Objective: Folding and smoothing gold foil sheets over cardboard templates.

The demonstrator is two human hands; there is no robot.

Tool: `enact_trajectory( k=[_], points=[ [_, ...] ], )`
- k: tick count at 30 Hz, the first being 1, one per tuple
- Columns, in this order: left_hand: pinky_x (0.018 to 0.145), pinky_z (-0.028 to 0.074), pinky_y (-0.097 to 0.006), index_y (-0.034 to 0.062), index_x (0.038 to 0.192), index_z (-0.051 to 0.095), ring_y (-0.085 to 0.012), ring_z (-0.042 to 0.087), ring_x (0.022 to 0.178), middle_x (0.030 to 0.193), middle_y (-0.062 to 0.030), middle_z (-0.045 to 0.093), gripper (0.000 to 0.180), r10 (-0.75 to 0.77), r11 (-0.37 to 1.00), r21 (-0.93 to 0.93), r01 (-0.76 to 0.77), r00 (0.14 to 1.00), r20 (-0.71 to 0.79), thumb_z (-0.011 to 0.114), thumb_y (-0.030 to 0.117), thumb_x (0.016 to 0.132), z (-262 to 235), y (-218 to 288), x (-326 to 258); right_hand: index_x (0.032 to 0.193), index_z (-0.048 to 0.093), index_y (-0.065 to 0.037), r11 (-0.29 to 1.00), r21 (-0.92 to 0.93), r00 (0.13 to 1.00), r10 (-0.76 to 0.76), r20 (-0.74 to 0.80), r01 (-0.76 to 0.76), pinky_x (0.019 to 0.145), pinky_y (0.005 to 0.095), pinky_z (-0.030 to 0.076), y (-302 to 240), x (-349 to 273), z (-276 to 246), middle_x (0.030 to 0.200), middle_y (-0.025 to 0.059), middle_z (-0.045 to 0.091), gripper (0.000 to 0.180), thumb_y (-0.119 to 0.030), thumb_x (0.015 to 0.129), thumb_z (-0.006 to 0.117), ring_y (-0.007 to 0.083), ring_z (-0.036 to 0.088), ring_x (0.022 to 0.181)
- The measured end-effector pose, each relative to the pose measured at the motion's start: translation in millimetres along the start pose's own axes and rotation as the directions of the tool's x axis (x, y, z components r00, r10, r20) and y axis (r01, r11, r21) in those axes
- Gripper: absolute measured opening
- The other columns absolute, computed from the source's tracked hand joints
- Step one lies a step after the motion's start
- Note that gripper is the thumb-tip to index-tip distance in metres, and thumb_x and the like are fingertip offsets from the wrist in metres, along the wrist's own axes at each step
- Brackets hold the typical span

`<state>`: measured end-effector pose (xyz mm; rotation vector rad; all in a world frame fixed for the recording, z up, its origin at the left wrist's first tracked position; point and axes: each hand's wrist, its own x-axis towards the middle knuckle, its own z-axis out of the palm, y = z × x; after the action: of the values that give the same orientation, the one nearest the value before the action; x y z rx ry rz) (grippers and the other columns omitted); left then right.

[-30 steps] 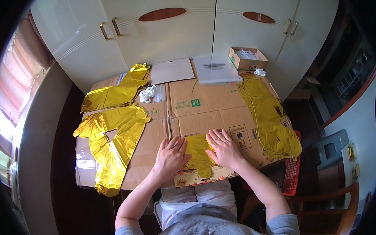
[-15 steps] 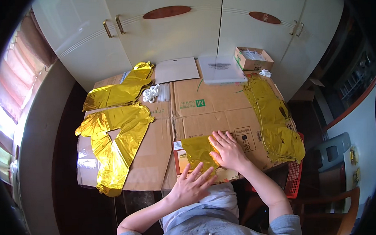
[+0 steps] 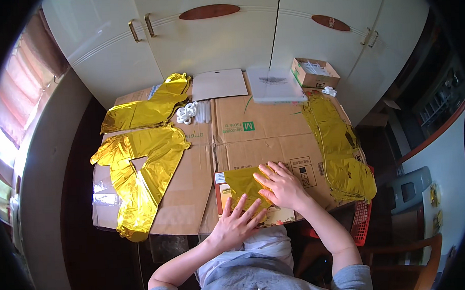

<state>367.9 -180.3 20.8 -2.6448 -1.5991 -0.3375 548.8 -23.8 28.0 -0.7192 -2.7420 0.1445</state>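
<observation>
A folded gold foil balloon (image 3: 243, 182) lies flat on a printed card or box (image 3: 222, 194) at the near edge of the cardboard-covered table. Over its right part my right hand (image 3: 285, 188) rests with fingers stretched out. Spread fingers of my left hand (image 3: 238, 217) touch the foil's near left part. Neither hand grips anything. Both palms hide some of the foil and of the printed surface beneath it.
Gold foil balloons (image 3: 143, 169) lie at the left, and more gold foil (image 3: 342, 156) at the right. White rings (image 3: 186, 113), clear tubes (image 3: 203, 112), a grey board (image 3: 219, 84), a clear plastic sheet (image 3: 275, 86) and a small carton (image 3: 315, 73) sit farther back.
My left hand has come down slightly up and left onto the foil. My right hand has shifted only a little, still lying on it.
</observation>
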Motion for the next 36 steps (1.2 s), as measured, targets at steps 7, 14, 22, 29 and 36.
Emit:
enact_trajectory(
  k=[7, 14, 22, 29, 36],
  points=[
    [0.11, 0.024, -0.062, 0.0124, 0.139, 0.047, -0.0416, 0.034, 0.137, 0.145, -0.017, 0.042, 0.072, -0.091, 0.993, -0.074, 0.091, 0.996, 0.01, 0.062, 0.054, 0.083, -3, -4, 0, 0.135, 0.056, -0.019, 0.996, 0.043, 0.995, -0.081, 0.059, 0.078, 0.114, 0.0489, 0.028, -2, -5, 7, 0.143, 0.0085, 0.049, 0.044, -0.036, 0.094, 0.056, 0.0309, 0.041, 0.136],
    [0.114, 0.019, -0.057, -0.0053, 0.132, 0.049, -0.0411, 0.035, 0.136, 0.14, -0.0276, 0.043, 0.105, -0.235, 0.971, -0.036, 0.235, 0.972, 0.005, 0.067, 0.074, 0.065, -22, -15, 8, 0.135, 0.056, -0.022, 0.992, 0.075, 0.992, -0.109, 0.068, 0.103, 0.114, 0.0491, 0.028, -4, -9, 7, 0.144, 0.0061, 0.048, 0.043, -0.034, 0.093, 0.057, 0.031, 0.04, 0.136],
    [0.115, 0.016, -0.058, -0.005, 0.129, 0.053, -0.0411, 0.037, 0.135, 0.136, -0.0286, 0.047, 0.108, -0.207, 0.978, -0.028, 0.206, 0.978, -0.021, 0.061, 0.08, 0.064, -16, -21, 10, 0.134, 0.057, -0.024, 0.99, 0.087, 0.992, -0.116, 0.047, 0.112, 0.113, 0.0502, 0.029, -4, -8, 8, 0.143, 0.0049, 0.05, 0.043, -0.033, 0.092, 0.059, 0.0313, 0.042, 0.135],
    [0.096, 0.037, -0.048, -0.0004, 0.126, 0.056, -0.0277, 0.051, 0.116, 0.134, -0.0161, 0.053, 0.093, -0.216, 0.976, 0.035, 0.213, 0.972, 0.092, 0.049, 0.077, 0.076, -42, -34, 29, 0.132, 0.059, -0.025, 0.992, 0.062, 0.992, -0.117, 0.052, 0.114, 0.112, 0.0512, 0.03, -3, -8, 8, 0.143, 0.0037, 0.05, 0.043, -0.033, 0.09, 0.062, 0.031, 0.042, 0.135],
    [0.09, 0.04, -0.039, -0.0038, 0.133, 0.051, -0.0227, 0.049, 0.114, 0.139, -0.0142, 0.051, 0.091, -0.252, 0.948, 0.182, 0.26, 0.966, -0.067, 0.046, 0.072, 0.083, -13, -54, 37, 0.131, 0.06, -0.024, 0.992, 0.075, 0.992, -0.106, 0.069, 0.101, 0.114, 0.0499, 0.028, -6, -8, 5, 0.143, 0.004, 0.05, 0.041, -0.034, 0.091, 0.059, 0.03, 0.04, 0.136]
  ],
)
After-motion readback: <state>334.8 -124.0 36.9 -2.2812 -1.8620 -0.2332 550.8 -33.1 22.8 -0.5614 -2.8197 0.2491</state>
